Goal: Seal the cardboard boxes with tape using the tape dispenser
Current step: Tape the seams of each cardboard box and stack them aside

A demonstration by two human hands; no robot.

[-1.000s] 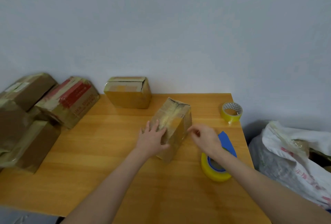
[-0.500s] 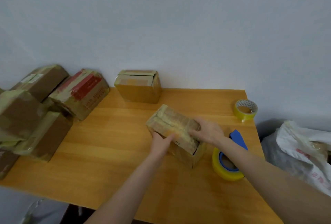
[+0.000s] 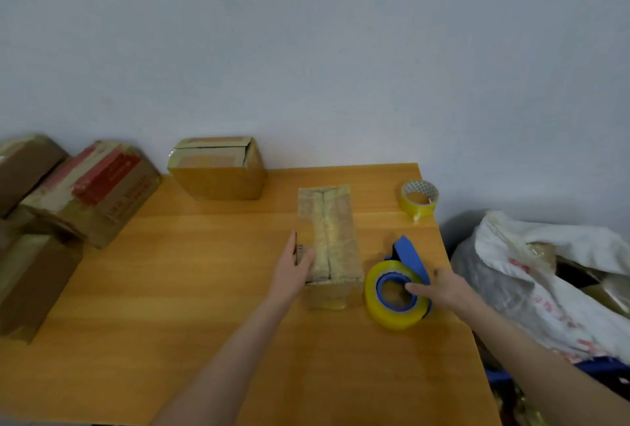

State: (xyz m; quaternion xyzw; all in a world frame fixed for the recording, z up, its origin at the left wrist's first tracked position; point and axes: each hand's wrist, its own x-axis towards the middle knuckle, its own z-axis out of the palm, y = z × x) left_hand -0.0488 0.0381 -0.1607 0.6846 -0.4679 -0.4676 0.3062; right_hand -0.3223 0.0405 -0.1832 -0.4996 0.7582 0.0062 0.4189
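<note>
Both forearms are bare along the whole length that shows, from the wrists to the lower edge of the view. The left hand [image 3: 294, 267] and the right hand [image 3: 443, 291] are bare as well. Finer marks are too blurred to tell.

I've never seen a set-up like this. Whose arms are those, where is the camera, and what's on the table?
No machine here: these are a person's bare arms, filmed by a wide-angle camera worn on the head, looking down. On the wooden table stands a small cardboard box. The left hand rests open against its side. The right hand touches the blue tape dispenser with its yellow roll; whether it grips is unclear. A spare tape roll sits near the far corner; more boxes wait at the back and left.
</note>
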